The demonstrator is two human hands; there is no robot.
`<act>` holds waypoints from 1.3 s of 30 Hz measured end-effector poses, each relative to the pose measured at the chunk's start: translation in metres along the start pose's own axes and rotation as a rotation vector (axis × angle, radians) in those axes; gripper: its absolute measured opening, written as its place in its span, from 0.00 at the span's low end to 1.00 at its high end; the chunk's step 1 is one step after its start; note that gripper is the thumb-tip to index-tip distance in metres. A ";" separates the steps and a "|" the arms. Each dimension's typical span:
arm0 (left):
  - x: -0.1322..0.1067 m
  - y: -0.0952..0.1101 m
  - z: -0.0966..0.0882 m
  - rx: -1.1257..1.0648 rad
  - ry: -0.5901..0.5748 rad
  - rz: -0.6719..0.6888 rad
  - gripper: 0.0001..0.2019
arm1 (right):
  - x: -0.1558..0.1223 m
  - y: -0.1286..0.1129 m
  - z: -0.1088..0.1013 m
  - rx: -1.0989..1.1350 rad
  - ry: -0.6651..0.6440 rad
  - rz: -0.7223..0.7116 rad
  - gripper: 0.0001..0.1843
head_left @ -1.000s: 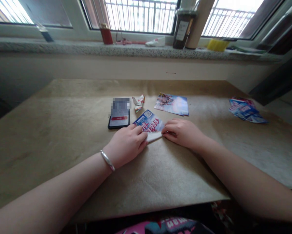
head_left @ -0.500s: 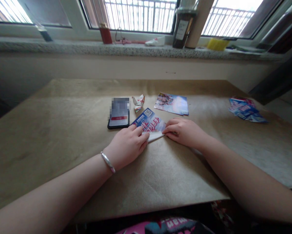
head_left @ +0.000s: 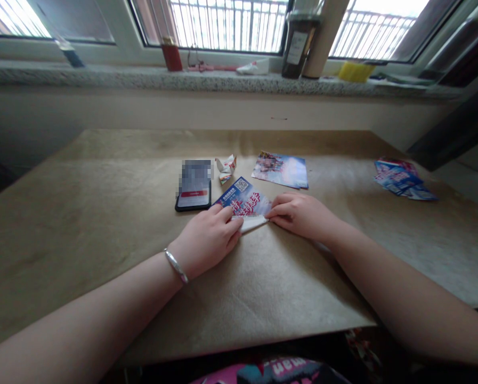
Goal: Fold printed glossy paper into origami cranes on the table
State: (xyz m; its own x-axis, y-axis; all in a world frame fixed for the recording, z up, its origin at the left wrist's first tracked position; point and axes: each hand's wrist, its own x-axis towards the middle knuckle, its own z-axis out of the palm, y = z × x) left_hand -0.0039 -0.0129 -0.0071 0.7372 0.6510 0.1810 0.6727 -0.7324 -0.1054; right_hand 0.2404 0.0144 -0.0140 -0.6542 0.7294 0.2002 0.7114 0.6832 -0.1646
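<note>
The printed sheet (head_left: pixel 250 201) lies on the desk (head_left: pixel 103 234) between the two hands, near the middle, turned at an angle with a QR code toward its far corner and red lettering on blue. Its near edge is turned up into a white strip.

The left hand (head_left: pixel 207 240) rests over the left end of that strip, fingers close together and bent, thumb lying along the fold; whether its grip pinches the paper or only presses it down, I cannot tell. A silver bracelet (head_left: pixel 176 265) circles the left wrist. The right hand (head_left: pixel 305 217) has its fingertips drawn together at the strip's right end — a closed, narrow grip with hold of the paper's edge.

Just beyond the left hand lies a phone (head_left: pixel 194 198), its screen lit and partly blurred out. Beside it sits a small folded paper piece (head_left: pixel 226 169), white with coloured patches. Farther right, beyond the sheet, are flat picture cards (head_left: pixel 289 172), overlapping; well apart, toward the right side, a fanned pile of leaflets (head_left: pixel 402 180) in blue and pink.

Behind the desk, a speckled windowsill (head_left: pixel 135 80) carries a red container (head_left: pixel 171 56), a dark labelled jar (head_left: pixel 298 47) and a yellow item (head_left: pixel 354 72).
</note>
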 end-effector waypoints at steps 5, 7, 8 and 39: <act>0.001 0.003 0.003 0.014 -0.012 0.042 0.13 | 0.000 0.003 0.002 0.040 0.015 -0.015 0.10; 0.002 0.004 0.004 0.025 -0.026 0.057 0.13 | 0.000 0.004 0.003 0.056 0.023 -0.027 0.10; 0.002 0.004 0.005 0.024 -0.034 0.062 0.13 | 0.000 0.005 0.004 0.065 0.027 -0.034 0.09; 0.003 0.009 0.001 -0.049 -0.096 0.119 0.19 | 0.000 -0.004 -0.003 -0.106 0.028 -0.173 0.11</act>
State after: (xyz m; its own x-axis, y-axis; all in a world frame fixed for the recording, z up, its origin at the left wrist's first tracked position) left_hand 0.0043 -0.0173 -0.0085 0.8156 0.5737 0.0756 0.5783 -0.8126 -0.0725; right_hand 0.2383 0.0116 -0.0101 -0.7629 0.5989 0.2434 0.6127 0.7900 -0.0234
